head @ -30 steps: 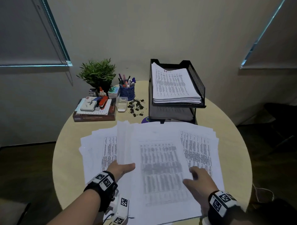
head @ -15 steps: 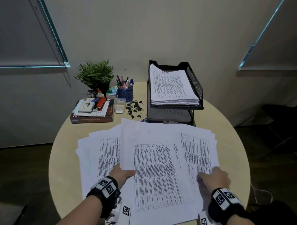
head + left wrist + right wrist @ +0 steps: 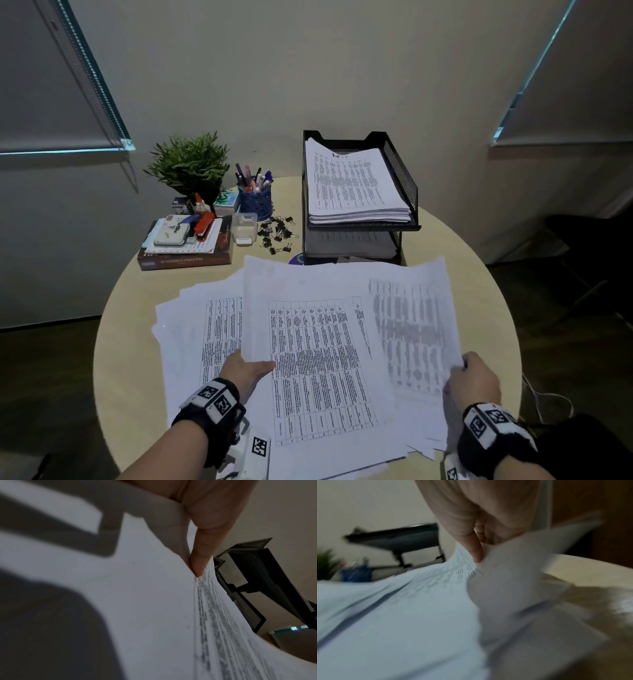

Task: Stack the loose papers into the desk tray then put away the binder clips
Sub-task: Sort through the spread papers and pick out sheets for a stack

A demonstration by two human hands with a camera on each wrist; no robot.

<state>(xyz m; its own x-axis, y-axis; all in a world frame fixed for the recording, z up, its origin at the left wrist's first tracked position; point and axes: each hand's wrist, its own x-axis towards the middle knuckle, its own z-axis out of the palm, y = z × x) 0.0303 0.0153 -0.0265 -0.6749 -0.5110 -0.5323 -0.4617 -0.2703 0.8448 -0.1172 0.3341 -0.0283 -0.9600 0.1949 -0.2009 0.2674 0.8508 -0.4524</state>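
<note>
Head view showed our left hand (image 3: pixel 247 371) and right hand (image 3: pixel 474 378) pinching the papers (image 3: pixel 318 359) spread near us, so we judged squaring them first wisest before lifting to the far tray (image 3: pixel 400 181).

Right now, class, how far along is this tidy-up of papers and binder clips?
Done: one stack already sits in the desk tray. In hand: the left hand and right hand each pinch sheets of the loose papers fanned across the table. Left: the binder clips lie scattered.
</note>
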